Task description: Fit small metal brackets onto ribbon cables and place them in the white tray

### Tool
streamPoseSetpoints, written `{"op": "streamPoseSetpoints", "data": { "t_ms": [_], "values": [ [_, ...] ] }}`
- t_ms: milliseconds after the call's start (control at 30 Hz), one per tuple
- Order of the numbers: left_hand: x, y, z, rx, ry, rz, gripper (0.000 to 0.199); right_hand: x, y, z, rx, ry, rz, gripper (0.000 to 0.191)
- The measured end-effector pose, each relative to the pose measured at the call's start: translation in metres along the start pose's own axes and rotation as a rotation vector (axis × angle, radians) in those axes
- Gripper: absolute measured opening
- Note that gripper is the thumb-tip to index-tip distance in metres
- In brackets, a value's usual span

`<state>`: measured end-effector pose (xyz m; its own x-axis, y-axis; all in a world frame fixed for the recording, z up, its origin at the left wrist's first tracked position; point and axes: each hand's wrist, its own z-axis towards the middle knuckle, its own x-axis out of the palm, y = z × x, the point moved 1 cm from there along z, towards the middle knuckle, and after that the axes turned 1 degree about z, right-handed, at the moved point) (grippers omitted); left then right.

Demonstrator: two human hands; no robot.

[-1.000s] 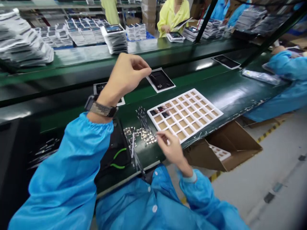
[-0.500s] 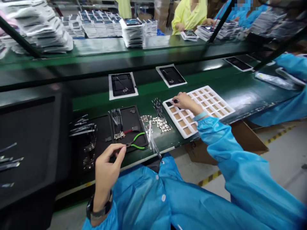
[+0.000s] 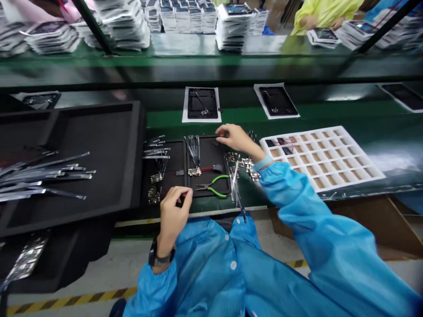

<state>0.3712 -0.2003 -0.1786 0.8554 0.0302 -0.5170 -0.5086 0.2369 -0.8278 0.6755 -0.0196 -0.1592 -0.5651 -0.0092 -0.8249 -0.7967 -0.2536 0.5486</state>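
My left hand (image 3: 175, 215) is at the bench's front edge, thumb and fingertips pressed together; anything pinched there is too small to make out. Just right of its fingertips, green-handled pliers (image 3: 211, 186) lie on a black tray (image 3: 208, 149). My right hand (image 3: 235, 138) hovers over the tray's back right corner, thumb and forefinger apart, with nothing visible between them. In the tray sit flat cables with small boards (image 3: 194, 154) and a dark part with red wires (image 3: 217, 168). The white compartment tray (image 3: 310, 154) to the right holds a few black parts (image 3: 270, 143) in its back left compartments.
Two black panels on white sheets (image 3: 202, 105) (image 3: 277, 100) lie behind. Large black trays with cable strips (image 3: 109, 149) fill the left. Small metal boards (image 3: 254, 175) lie between the trays. Stacked panels (image 3: 233, 26) stand on the shelf, with a person in yellow (image 3: 325, 13) beyond.
The view has turned left. My right hand has left the white compartment tray and moved left to the black tray. More black parts show in the white tray. My left hand keeps its closed fingertips.
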Motion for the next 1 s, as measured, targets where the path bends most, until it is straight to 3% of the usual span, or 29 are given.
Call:
{"op": "streamPoseSetpoints", "data": {
  "t_ms": [100,200,300,400,500,633,1000],
  "values": [
    [0.006,-0.005,-0.001,0.015,0.029,-0.014,0.019,0.033,0.015,0.032,0.024,-0.032,-0.005,0.03],
    [0.006,-0.003,-0.004,0.019,0.022,-0.022,0.018,0.047,0.012,0.044,0.015,-0.034,-0.001,0.018],
    [0.004,0.0,-0.002,0.042,0.014,-0.039,0.015,0.052,0.004,0.044,-0.007,-0.034,0.012,0.009],
    [0.003,-0.004,0.006,0.079,0.015,-0.042,0.014,0.056,-0.001,0.042,-0.019,-0.041,0.017,0.014],
    [0.004,-0.014,0.017,0.123,0.03,-0.032,0.013,0.061,-0.004,0.044,-0.034,-0.054,0.019,0.024],
    [0.005,-0.029,0.031,0.186,0.04,-0.016,0.01,0.069,-0.004,0.047,-0.058,-0.066,0.002,0.016],
    [0.005,-0.035,0.037,0.164,0.053,0.038,0.01,0.077,0.001,0.044,-0.173,-0.108,-0.044,0.011]
  ]
}}
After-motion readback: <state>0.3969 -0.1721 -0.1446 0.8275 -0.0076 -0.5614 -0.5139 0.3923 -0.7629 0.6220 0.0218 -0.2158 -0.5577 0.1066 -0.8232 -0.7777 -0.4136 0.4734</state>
